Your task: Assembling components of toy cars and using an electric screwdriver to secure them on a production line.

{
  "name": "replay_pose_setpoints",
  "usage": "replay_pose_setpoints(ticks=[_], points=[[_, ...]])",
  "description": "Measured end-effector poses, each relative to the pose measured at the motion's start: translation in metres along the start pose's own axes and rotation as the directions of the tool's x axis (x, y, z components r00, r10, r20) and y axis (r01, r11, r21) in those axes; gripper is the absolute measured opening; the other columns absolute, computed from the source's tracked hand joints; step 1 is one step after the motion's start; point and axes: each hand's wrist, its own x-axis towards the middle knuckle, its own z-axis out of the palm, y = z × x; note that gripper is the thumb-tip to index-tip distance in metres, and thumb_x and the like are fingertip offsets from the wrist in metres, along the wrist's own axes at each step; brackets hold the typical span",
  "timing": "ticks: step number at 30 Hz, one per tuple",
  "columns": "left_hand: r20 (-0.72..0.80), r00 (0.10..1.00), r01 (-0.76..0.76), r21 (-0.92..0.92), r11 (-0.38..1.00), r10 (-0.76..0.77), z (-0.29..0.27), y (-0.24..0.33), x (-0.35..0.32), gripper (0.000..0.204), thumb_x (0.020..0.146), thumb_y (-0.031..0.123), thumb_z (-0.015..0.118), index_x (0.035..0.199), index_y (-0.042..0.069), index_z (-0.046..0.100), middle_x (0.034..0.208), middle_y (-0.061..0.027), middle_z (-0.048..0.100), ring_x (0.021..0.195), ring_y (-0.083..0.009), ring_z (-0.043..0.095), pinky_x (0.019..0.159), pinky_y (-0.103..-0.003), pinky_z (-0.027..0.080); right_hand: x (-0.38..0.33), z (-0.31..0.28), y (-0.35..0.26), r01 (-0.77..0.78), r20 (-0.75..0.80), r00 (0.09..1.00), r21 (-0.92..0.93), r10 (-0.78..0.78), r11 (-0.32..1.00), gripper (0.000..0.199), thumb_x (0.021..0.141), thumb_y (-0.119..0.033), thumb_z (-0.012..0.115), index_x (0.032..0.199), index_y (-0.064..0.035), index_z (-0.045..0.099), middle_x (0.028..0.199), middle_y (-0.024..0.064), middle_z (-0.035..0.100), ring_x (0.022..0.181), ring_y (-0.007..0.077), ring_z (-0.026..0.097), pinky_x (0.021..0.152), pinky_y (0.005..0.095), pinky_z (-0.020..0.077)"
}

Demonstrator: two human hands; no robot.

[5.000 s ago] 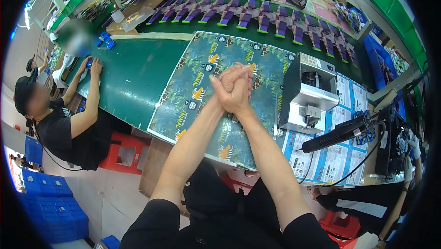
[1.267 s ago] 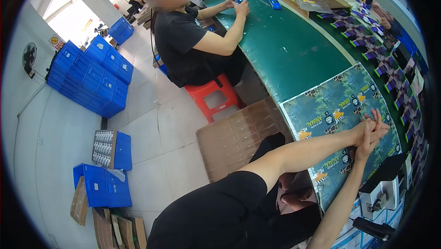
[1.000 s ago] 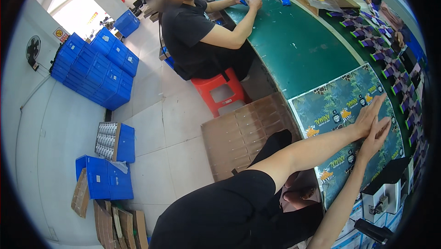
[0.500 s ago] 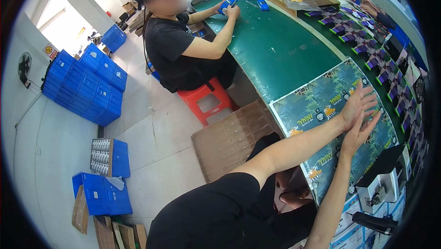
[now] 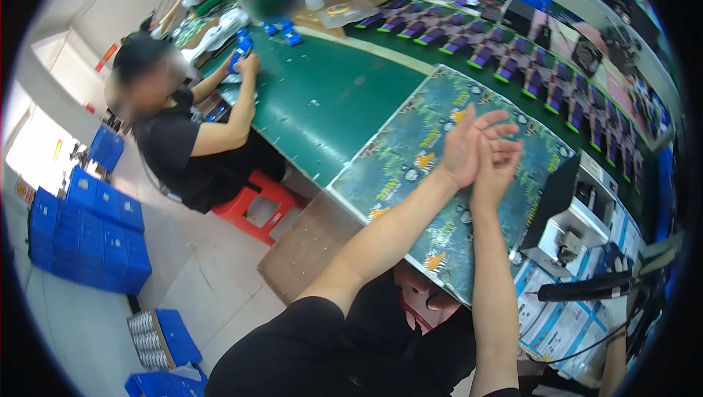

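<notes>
My left hand [image 5: 463,150] and my right hand [image 5: 495,177] are together above a patterned mat [image 5: 395,170] with leaves and orange animals. Their inner edges touch near the wrists and palms. The fingers of both are stretched out and partly spread, and neither holds anything. Right of my hands stands a metal device [image 5: 567,225] with a black panel. Beyond it lies a black tool, shaped like an electric screwdriver [image 5: 586,289], with a thin bit pointing left.
Along the far side runs a conveyor belt bearing several purple and green parts [image 5: 512,60]. At the green table [image 5: 329,97], a co-worker [image 5: 198,126] on a red stool [image 5: 256,207] holds a blue object [image 5: 240,49]. Blue crates [image 5: 88,229] stack at left; blue-white boxes [image 5: 556,324] lie near right.
The view has turned, so the table and co-worker sit further left in the picture. My hands stay together over the mat, still empty, with the fingers slightly more bent.
</notes>
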Motion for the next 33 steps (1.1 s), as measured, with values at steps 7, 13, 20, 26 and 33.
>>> replay_pose_setpoints(ticks=[7,13,20,26,33], points=[[0.17,0.978,0.103,0.091,0.991,-0.117,-0.01,0.02,-0.007,0.085,0.09,0.071,0.047,0.136,-0.001,0.045,0.103,-0.0157,0.063,0.067,-0.0217,0.06,0.052,-0.028,0.043,-0.009,0.001,-0.012,0.008,0.287,0.957,-0.169,0.041,0.986,0.034,0.097,-0.033,0.062,0.081,-0.0038,0.064,0.071,0.0056,0.066,0.07,0.0111,0.062,0.064,0.0287,0.0482],[0.031,0.993,0.116,0.021,0.993,-0.117,-0.007,0.01,-0.001,0.076,0.094,0.066,0.042,0.125,-0.002,0.056,0.072,-0.006,0.054,0.05,-0.0142,0.045,0.043,-0.025,0.034,0.003,-0.013,0.001,0.144,0.354,0.935,-0.289,-0.034,0.946,0.027,0.089,-0.03,0.067,0.083,-0.0045,0.065,0.072,0.0124,0.069,0.07,0.0255,0.07,0.063,0.0358,0.0521],[-0.017,0.999,0.035,0.074,0.997,-0.034,-0.006,0.013,-0.007,0.063,0.099,0.056,0.042,0.119,-0.001,0.059,0.069,-0.0062,0.054,0.048,-0.0147,0.044,0.039,-0.025,0.033,0.001,-0.005,-0.01,0.072,0.367,0.928,-0.341,0.062,0.937,0.027,0.089,-0.031,0.065,0.086,-0.0044,0.067,0.078,0.015,0.071,0.076,0.0326,0.07,0.066,0.0407,0.0534],[-0.097,0.98,-0.119,0.418,0.901,0.175,0.003,0.0,-0.006,0.043,0.103,0.04,0.045,0.107,0.0,0.061,0.063,-0.0048,0.055,0.044,-0.012,0.048,0.036,-0.023,0.029,0.003,-0.011,0.003,0.19,0.359,0.932,-0.37,-0.048,0.91,0.024,0.087,-0.03,0.063,0.088,-0.0067,0.068,0.075,0.0171,0.069,0.077,0.0375,0.068,0.066,0.0457,0.053],[-0.078,0.89,-0.274,0.697,0.662,0.449,-0.007,-0.003,0.001,0.044,0.103,0.04,0.046,0.099,-0.002,0.061,0.062,-0.0035,0.056,0.044,-0.0094,0.05,0.038,-0.021,0.035,0.004,-0.011,-0.023,0.161,0.368,0.926,-0.585,0.084,0.795,0.024,0.084,-0.028,0.065,0.095,-0.0061,0.067,0.084,0.0188,0.07,0.079,0.0386,0.068,0.066,0.0475,0.0526]])
